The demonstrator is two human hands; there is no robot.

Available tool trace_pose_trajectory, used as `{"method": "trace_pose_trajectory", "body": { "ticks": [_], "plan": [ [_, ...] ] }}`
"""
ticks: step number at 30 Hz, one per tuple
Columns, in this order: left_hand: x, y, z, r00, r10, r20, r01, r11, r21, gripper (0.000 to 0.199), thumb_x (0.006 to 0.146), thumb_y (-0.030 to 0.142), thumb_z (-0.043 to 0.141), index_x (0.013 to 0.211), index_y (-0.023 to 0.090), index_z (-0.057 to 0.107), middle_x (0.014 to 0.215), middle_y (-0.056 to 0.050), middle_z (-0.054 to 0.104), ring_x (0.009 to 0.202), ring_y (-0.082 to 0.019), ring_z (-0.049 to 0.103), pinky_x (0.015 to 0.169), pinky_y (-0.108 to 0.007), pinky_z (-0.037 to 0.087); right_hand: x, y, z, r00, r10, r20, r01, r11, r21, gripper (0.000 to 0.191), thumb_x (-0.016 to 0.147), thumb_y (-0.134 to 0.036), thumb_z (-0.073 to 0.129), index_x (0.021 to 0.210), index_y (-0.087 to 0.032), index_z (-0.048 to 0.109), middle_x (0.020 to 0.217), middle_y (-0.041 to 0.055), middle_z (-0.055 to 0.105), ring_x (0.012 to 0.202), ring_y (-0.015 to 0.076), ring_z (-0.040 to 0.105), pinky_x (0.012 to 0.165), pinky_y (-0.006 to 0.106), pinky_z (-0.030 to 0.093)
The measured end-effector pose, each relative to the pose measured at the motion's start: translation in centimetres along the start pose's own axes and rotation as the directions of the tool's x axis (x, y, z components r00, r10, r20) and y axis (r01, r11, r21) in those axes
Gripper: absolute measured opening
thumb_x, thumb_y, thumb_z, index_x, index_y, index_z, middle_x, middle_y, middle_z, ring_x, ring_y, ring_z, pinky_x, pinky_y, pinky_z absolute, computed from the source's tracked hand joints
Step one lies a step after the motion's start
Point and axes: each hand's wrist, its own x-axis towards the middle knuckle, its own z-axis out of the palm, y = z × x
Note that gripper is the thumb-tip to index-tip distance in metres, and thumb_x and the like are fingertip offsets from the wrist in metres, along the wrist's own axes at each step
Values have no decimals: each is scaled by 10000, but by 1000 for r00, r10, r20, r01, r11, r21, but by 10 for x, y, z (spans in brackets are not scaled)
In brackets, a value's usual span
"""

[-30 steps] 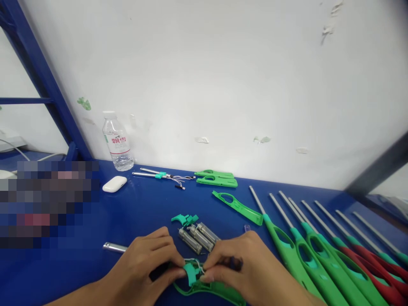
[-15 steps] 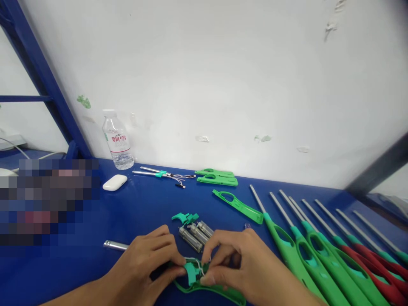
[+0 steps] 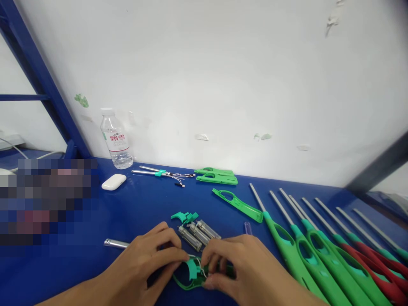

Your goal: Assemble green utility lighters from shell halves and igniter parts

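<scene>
A green lighter shell (image 3: 188,286) lies at the front of the table between my hands, with a teal trigger (image 3: 191,269) sitting in it. My left hand (image 3: 156,259) is closed, thumb and forefinger pinching the shell's neck beside the trigger. From behind that hand a metal lighter tube (image 3: 116,243) sticks out to the left. My right hand (image 3: 232,265) is closed too, its fingertips at a white wire (image 3: 202,268) inside the shell. The right fingers cover part of the shell. Just beyond my hands lie several clear fuel tanks (image 3: 194,236) and loose teal triggers (image 3: 184,217).
Assembled green lighters (image 3: 306,255) and red lighters (image 3: 376,267) lie in a row at right. Further back are green half shells (image 3: 239,206), metal tubes with wires (image 3: 149,172), a white case (image 3: 114,182) and a water bottle (image 3: 117,142). A purple piece (image 3: 247,228) lies near my right hand.
My right hand has shifted slightly and its fingers have curled in more at the wire. More of the purple piece shows now. My left fingertips have moved slightly up and right along the trigger.
</scene>
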Motion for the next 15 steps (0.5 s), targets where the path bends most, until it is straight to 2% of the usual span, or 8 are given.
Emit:
{"method": "trace_pose_trajectory", "body": {
  "ticks": [3,6,12,15],
  "plan": [
    [0,-5,1,1000,10,-15,-10,999,-41,320,1060,25,532,1169,271,706,982,32,746,870,-110,704,958,-199,545,0,-1,0,1000,-16,-6,16,1000,-7,266,848,-149,955,980,-299,780,879,-100,820,770,139,774,700,228,453],
    [1,-8,1,1000,14,19,-12,997,-76,305,1056,7,541,1118,257,704,955,37,741,849,-106,683,909,-197,536,1,-1,-1,1000,-30,-8,30,1000,-7,264,849,-153,957,976,-300,778,867,-102,811,755,131,764,690,223,440],
    [4,-5,-1,1000,23,12,-22,997,-74,341,1061,-6,513,1122,253,726,941,21,717,812,-102,662,798,-192,519,1,-3,-5,1000,-24,12,24,999,-38,233,855,-184,958,958,-290,778,864,-82,803,761,142,751,690,227,434],
    [3,-5,-1,1000,26,7,-25,997,-69,326,1069,10,516,1138,254,722,952,19,721,813,-101,666,790,-192,518,1,-3,-5,1000,-20,19,20,999,-29,236,853,-177,958,952,-290,775,862,-89,799,751,133,741,691,225,434]
  ]
}}
